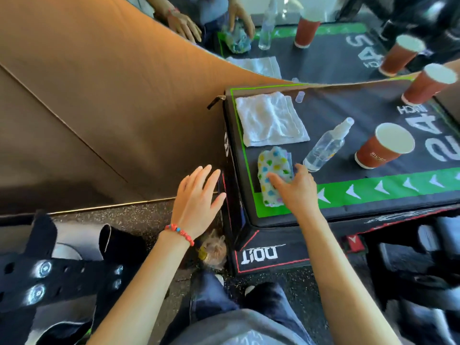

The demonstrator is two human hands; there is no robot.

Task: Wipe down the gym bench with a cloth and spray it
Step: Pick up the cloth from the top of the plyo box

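Head view: your right hand (296, 188) is settling onto the spotted cloth (273, 174), with breakables close by.

Your right fingers (275, 179) lie spread and flat on the cloth, not yet closed around it; your left hand (196, 202) hovers open off the worktop's (348, 120) near-left corner, holding nothing. The risk, as you gather the cloth: your thumb sits just beside the clear spray bottle (326, 145), which already leans, so a sweep to the right could tip it toward the paper cup (383, 145). Dragging the cloth upward could also bunch the white towel (270, 119) it touches. The cloth is a small folded pad, fuzzy white with coloured spots, lying on the worktop's green border at the near-left corner.
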